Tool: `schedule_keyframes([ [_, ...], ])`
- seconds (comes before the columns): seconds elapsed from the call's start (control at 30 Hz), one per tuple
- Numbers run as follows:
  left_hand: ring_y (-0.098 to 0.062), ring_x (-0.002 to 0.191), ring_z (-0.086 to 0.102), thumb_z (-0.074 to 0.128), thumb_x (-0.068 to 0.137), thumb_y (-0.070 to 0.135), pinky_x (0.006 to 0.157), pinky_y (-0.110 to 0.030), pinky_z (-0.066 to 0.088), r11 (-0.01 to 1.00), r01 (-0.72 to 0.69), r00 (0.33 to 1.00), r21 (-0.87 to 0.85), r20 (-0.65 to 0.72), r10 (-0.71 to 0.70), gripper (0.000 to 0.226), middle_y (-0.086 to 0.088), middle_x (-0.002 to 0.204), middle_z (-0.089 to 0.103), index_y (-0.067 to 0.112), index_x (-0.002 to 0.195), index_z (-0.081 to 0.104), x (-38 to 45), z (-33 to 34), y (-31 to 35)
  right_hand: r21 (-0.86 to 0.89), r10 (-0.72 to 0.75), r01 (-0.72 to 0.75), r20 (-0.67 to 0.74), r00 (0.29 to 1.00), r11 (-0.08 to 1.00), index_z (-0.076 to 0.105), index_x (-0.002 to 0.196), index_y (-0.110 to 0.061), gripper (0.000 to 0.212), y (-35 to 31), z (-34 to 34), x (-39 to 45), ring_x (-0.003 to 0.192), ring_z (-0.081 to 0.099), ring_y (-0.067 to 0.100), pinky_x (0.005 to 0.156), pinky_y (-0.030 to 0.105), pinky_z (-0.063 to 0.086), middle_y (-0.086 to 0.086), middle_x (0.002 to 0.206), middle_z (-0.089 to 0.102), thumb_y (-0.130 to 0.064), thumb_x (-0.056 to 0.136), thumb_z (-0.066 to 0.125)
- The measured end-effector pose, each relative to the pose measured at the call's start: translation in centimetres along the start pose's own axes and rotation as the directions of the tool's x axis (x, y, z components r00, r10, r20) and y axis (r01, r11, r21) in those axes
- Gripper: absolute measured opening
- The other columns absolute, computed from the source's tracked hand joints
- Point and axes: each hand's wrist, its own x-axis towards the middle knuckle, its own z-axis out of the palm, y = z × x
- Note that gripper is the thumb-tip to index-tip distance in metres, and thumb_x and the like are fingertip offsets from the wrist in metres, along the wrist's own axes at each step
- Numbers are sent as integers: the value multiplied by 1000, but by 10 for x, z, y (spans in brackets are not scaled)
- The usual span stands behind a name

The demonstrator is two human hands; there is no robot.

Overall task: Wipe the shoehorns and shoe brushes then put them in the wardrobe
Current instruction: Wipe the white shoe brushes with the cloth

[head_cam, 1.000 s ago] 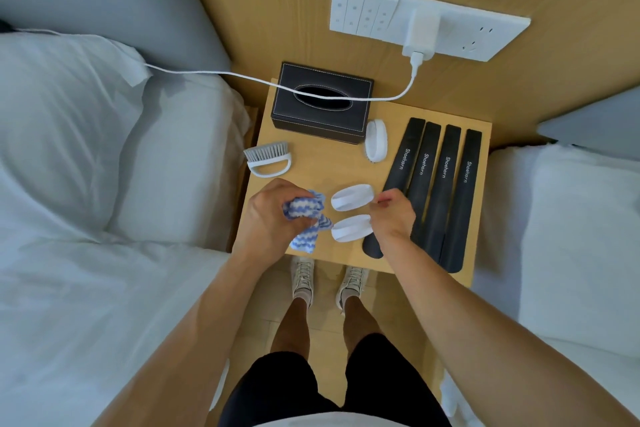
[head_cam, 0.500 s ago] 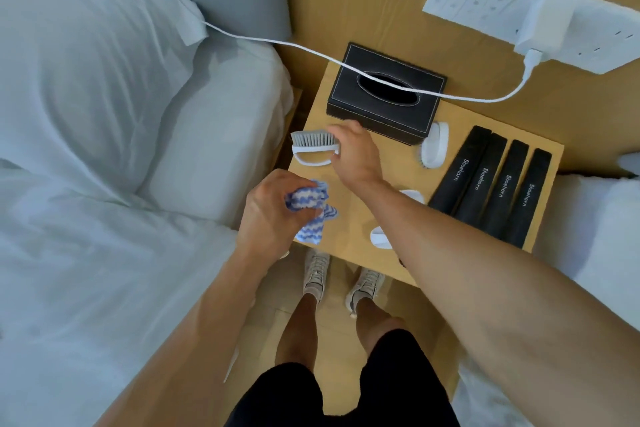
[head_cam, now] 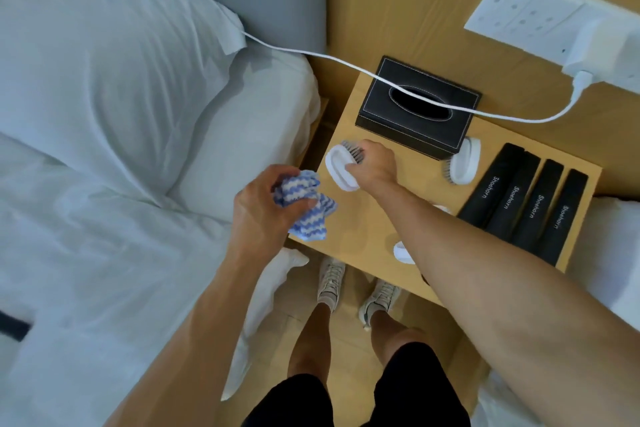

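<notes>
My right hand (head_cam: 375, 166) grips a white shoe brush (head_cam: 341, 168) with grey bristles at the left edge of the wooden nightstand (head_cam: 377, 222). Just left of it, my left hand (head_cam: 263, 204) holds a crumpled blue-and-white cloth (head_cam: 306, 206). A second white brush (head_cam: 464, 163) lies on its side beside the tissue box. Two more white brushes are mostly hidden under my right forearm; the nearer brush's end (head_cam: 401, 251) shows. Several black shoehorns (head_cam: 526, 208) lie side by side on the right of the nightstand.
A black tissue box (head_cam: 415, 107) stands at the back of the nightstand. A white charger cable (head_cam: 346, 64) runs over it from the wall socket panel (head_cam: 554, 21) to the bed (head_cam: 104, 114) on the left. Another bed (head_cam: 620, 253) is at the right.
My right hand left the two near brushes, reached across to the brush at the left edge and took hold of it, turning it handle-up. My left hand kept the cloth.
</notes>
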Motion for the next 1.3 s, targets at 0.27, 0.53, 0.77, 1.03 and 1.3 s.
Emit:
schedule_keyframes([
  [0.27,-4,85,64,67,90,24,68,-3,47,989,-147,986,-20,82,148,26,4,103,69,17,115,65,11,-16,74,755,46,-252,283,958,605,66,116,-6,34,6,-110,-96,101,71,30,72,32,61,16,111,71,-3,83,74],
  [0.53,-8,95,67,64,86,9,81,-28,56,915,-299,891,-270,264,369,31,7,102,71,21,115,68,-10,-23,205,847,-175,-31,146,974,531,61,123,-16,44,19,-231,-189,104,69,29,79,34,57,17,111,72,5,85,70],
  [0.77,-6,102,64,63,87,4,87,-28,52,768,-568,671,-297,374,641,37,13,110,69,24,117,66,-49,-16,303,753,-176,251,-180,968,608,66,121,-29,50,31,-309,-265,106,69,24,88,39,56,4,108,75,-24,73,78],
  [1.03,8,86,61,70,79,4,69,-3,40,590,-756,520,-285,287,805,36,23,93,69,28,106,73,-75,-2,372,804,-128,326,-303,944,497,68,120,-12,35,50,-361,-310,97,74,28,69,33,60,12,108,75,-2,85,71],
  [1.3,-1,94,60,79,77,12,79,-6,42,453,-883,446,-123,82,891,33,13,108,67,21,108,74,-99,21,390,830,-74,410,-414,907,379,66,120,-9,52,59,-377,-327,97,74,30,70,35,61,14,108,75,-17,70,76],
])
